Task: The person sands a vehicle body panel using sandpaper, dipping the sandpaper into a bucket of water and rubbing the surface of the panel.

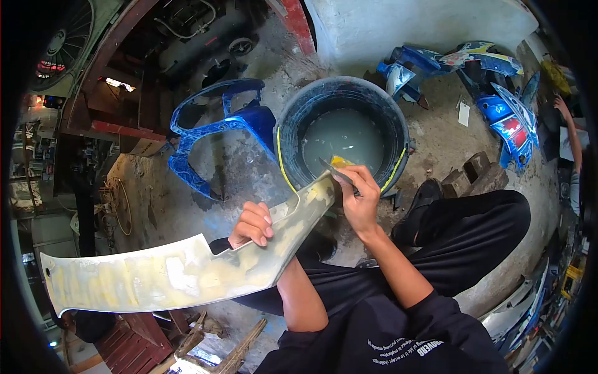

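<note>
A long curved body panel [187,274], patched in white, yellow and grey-green, stretches from the left up to the bucket's near rim. My left hand [251,224] wraps its fingers over the panel's upper edge near the middle, with the forearm passing beneath. At the narrow far end, my right hand [360,196] pinches a dark, thin piece of sandpaper [345,178] against the panel. The large dark bucket [398,118] holds cloudy grey water [342,140]. A small yellow piece [339,160] shows just beyond my right fingers; its kind is unclear.
A blue fairing frame [180,159] lies left of the bucket. More blue fairings [511,121] rest at the upper right, near wooden blocks [476,174]. Another person's arm [570,134] shows at the right edge. Scrap parts [523,311] lie at lower right.
</note>
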`<state>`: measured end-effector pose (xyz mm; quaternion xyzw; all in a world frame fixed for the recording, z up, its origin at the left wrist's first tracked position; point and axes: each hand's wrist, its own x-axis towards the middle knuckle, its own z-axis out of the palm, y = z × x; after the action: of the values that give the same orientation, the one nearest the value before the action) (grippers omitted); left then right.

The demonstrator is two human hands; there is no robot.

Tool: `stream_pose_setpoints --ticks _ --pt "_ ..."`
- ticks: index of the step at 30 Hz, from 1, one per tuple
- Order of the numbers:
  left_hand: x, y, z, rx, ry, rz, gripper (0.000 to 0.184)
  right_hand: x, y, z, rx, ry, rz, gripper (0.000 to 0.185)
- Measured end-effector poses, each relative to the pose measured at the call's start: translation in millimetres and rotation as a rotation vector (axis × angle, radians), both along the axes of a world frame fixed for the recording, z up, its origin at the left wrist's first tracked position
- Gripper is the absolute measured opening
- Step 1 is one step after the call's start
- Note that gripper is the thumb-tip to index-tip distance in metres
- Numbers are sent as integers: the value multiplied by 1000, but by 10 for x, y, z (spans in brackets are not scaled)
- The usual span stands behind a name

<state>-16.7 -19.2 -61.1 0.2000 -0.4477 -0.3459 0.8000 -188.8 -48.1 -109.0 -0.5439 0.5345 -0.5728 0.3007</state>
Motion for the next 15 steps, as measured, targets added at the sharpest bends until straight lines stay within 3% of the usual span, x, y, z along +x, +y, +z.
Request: stream_pose_setpoints --ticks 4,8,11,15 --pt "-13 2 26 6 5 1 31 -94 -27 -120 32 147 187 26" --pt "-12 -1 30 53 65 71 34 -78 148 -171 17 81 260 43" --pt "-7 2 -9 37 38 49 32 -44 239 -35 -49 63 315 43" --pt "-14 -31 -44 -22 -17 1 29 -61 61 -293 7 139 112 48"
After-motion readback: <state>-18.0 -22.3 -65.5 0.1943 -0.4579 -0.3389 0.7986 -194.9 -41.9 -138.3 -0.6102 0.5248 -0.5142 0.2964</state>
